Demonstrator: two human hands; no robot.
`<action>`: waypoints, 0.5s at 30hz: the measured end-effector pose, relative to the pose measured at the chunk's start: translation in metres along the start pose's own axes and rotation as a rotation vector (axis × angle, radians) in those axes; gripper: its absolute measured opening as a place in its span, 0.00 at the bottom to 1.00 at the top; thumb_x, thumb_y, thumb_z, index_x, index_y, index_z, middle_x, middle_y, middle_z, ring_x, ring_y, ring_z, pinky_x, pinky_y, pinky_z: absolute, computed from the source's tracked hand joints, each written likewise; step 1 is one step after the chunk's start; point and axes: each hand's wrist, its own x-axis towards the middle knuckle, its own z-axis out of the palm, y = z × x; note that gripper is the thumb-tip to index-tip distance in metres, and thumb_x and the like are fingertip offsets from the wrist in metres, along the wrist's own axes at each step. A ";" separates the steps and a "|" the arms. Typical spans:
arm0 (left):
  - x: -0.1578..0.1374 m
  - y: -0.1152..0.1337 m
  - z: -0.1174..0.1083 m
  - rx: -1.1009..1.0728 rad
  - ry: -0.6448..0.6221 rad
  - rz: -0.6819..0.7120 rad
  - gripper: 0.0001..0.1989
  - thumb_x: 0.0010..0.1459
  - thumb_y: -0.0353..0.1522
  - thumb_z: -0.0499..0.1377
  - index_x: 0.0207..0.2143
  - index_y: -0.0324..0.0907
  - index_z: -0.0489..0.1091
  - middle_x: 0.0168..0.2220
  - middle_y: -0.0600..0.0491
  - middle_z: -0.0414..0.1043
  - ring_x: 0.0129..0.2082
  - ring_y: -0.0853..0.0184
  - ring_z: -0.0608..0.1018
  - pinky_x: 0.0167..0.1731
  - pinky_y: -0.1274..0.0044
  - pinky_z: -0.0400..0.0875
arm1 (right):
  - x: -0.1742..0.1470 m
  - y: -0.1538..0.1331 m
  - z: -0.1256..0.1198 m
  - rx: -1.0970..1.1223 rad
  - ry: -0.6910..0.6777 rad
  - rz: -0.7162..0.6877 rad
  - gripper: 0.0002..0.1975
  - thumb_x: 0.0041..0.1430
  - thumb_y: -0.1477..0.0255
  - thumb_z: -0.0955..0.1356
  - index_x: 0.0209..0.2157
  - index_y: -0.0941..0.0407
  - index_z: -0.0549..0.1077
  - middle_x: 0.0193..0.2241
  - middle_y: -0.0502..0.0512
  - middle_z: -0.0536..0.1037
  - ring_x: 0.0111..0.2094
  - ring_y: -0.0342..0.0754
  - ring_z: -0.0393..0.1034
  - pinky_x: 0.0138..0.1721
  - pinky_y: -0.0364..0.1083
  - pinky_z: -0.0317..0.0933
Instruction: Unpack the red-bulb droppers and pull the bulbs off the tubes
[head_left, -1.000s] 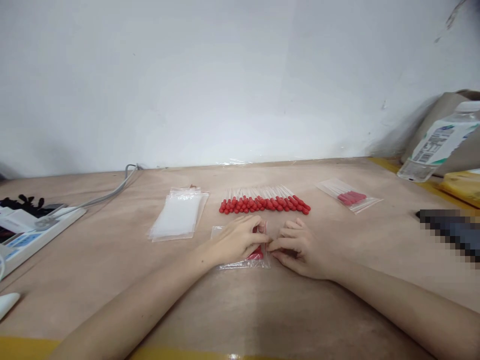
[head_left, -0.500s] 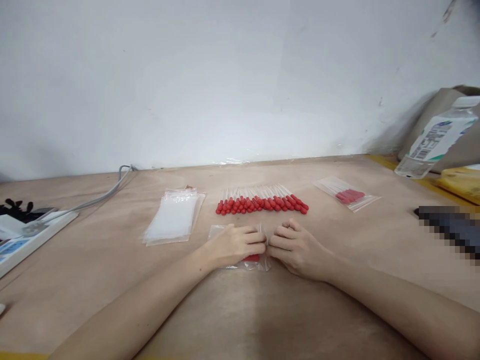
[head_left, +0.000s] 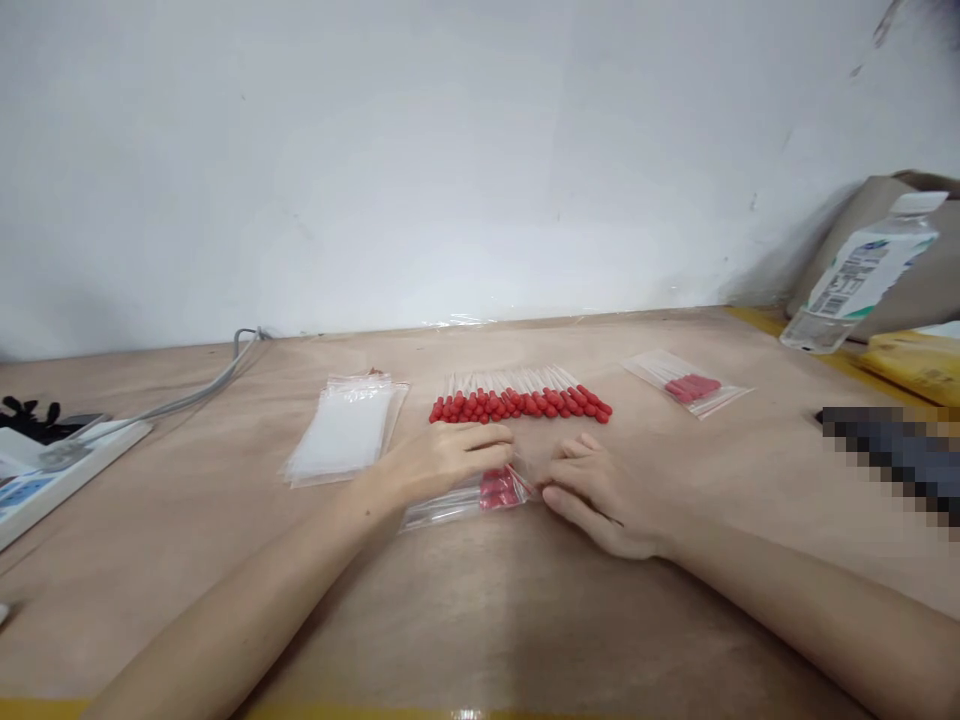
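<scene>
Left hand [head_left: 454,458] lies across filled bag [head_left: 461,504], probably steadying it; right hand [head_left: 596,492] curls at its end; pinching unclear for both.

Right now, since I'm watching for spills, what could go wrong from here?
The left grip lies just in front of the row of loose red-tipped sticks, so a careless lift might scatter some. The right grip is close by the red-lined end of the clear bag; I can't tell whether that end is sealed, so the sticks inside might slide out if it is open.
</scene>
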 end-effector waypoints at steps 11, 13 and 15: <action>-0.039 0.018 0.004 -0.436 -0.134 -0.469 0.26 0.54 0.41 0.56 0.53 0.43 0.56 0.50 0.47 0.65 0.48 0.60 0.70 0.46 0.70 0.66 | 0.011 0.004 0.012 0.276 0.064 0.217 0.11 0.53 0.63 0.66 0.35 0.54 0.73 0.27 0.49 0.74 0.29 0.44 0.65 0.32 0.42 0.56; -0.044 0.022 0.009 -0.470 -0.104 -0.500 0.24 0.55 0.40 0.56 0.52 0.43 0.57 0.49 0.48 0.66 0.46 0.62 0.71 0.45 0.71 0.66 | 0.011 0.004 0.008 0.286 0.029 0.227 0.13 0.50 0.60 0.68 0.34 0.54 0.73 0.28 0.49 0.74 0.30 0.44 0.65 0.31 0.42 0.55; -0.042 0.025 0.014 -0.491 -0.057 -0.514 0.20 0.56 0.38 0.55 0.51 0.44 0.59 0.49 0.49 0.67 0.46 0.63 0.71 0.46 0.71 0.65 | 0.011 0.006 0.007 0.276 0.023 0.253 0.16 0.46 0.58 0.70 0.33 0.55 0.73 0.28 0.49 0.73 0.29 0.44 0.65 0.29 0.42 0.55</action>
